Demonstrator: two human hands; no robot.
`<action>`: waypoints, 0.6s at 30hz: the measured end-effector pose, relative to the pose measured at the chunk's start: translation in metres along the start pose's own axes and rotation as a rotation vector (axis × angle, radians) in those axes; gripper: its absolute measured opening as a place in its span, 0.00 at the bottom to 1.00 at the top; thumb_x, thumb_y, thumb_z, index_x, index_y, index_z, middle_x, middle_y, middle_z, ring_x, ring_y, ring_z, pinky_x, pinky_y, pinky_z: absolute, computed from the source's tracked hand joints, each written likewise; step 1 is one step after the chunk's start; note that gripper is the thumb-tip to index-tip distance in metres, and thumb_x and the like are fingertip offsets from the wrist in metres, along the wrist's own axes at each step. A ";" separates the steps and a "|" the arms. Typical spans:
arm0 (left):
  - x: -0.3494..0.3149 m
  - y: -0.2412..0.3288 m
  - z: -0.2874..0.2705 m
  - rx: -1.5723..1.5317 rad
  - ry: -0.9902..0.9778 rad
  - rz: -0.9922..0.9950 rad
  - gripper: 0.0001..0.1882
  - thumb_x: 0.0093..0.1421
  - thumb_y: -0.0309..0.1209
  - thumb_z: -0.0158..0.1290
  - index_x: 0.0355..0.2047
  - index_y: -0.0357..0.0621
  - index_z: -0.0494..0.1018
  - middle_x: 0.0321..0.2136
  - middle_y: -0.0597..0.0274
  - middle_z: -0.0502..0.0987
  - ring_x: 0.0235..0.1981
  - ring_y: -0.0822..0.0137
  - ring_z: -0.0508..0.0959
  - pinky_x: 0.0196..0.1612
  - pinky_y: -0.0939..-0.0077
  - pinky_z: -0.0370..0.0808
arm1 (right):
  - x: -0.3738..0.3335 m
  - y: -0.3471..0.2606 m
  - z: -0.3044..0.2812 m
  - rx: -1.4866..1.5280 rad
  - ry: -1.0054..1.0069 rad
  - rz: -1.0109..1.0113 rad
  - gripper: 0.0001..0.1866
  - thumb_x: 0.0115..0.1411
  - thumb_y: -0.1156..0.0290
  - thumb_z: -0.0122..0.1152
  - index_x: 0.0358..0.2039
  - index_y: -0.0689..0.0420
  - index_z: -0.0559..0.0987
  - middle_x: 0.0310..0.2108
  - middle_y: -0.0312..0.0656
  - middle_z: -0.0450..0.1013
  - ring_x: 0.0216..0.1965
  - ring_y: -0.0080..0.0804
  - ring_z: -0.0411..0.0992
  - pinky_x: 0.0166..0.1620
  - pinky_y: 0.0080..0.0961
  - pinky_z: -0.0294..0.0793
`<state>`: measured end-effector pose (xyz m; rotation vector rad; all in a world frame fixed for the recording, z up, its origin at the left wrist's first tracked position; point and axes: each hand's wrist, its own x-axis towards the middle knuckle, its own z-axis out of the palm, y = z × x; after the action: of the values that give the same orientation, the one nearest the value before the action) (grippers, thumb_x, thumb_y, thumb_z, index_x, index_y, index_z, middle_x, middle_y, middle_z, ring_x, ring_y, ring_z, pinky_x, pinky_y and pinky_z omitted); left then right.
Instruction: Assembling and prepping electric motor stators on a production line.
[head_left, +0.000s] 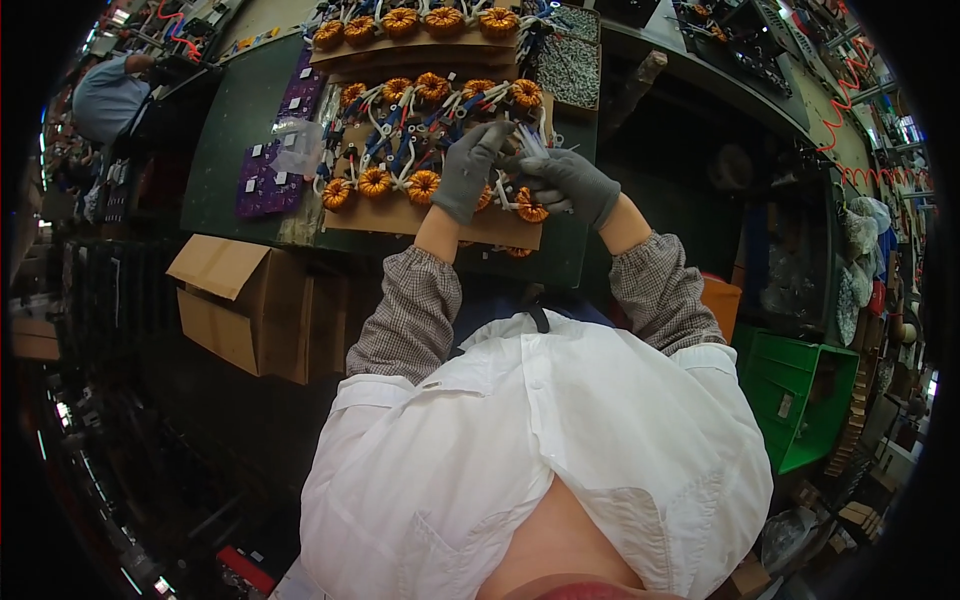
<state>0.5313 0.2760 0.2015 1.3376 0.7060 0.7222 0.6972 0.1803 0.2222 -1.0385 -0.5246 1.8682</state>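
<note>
Grey-gloved, my left hand [469, 172] and my right hand [578, 186] come close together over the near right part of a cardboard sheet [508, 232]. A small bunch of thin, whitish translucent strips or tubes [534, 143] pokes up from the closed fingers of my right hand. My left fingers are pinched beside the bunch; what they hold is too small to make out. Rows of copper-wound ring coils [422, 186] with white leads lie on the cardboard around and beyond my hands. Blue and red wire parts [378, 140] lie among them.
Purple circuit boards [262, 182] and a clear plastic bag [297, 147] lie on the dark bench at left. A tray of small metallic parts [568, 72] stands far right. An open cardboard box [240, 305] sits near left, a green crate [790, 395] at right. Another person [108, 98] works far left.
</note>
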 end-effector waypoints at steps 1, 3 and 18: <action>-0.002 0.008 0.005 -0.015 0.019 -0.034 0.14 0.62 0.38 0.52 0.42 0.41 0.76 0.32 0.67 0.76 0.31 0.77 0.73 0.34 0.84 0.70 | -0.001 0.002 0.005 0.005 -0.028 0.013 0.07 0.62 0.67 0.54 0.32 0.55 0.69 0.18 0.29 0.60 0.12 0.12 0.52 0.13 0.11 0.49; -0.006 0.015 0.009 -0.081 0.094 -0.095 0.09 0.60 0.32 0.54 0.36 0.39 0.77 0.28 0.68 0.76 0.28 0.76 0.74 0.31 0.84 0.71 | 0.002 0.009 0.012 -0.014 -0.068 0.012 0.07 0.62 0.66 0.55 0.33 0.54 0.68 0.18 0.28 0.60 0.12 0.12 0.52 0.13 0.11 0.49; -0.018 0.024 -0.079 -0.401 0.410 -0.158 0.05 0.57 0.30 0.55 0.31 0.42 0.77 0.16 0.73 0.72 0.14 0.83 0.65 0.16 0.88 0.58 | 0.039 0.036 0.041 -0.098 0.233 -0.095 0.14 0.59 0.60 0.61 0.38 0.57 0.74 0.15 0.26 0.60 0.10 0.13 0.52 0.12 0.13 0.46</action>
<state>0.4557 0.3109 0.2176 0.7655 0.9230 0.9639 0.6356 0.1984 0.2019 -1.2555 -0.5216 1.6255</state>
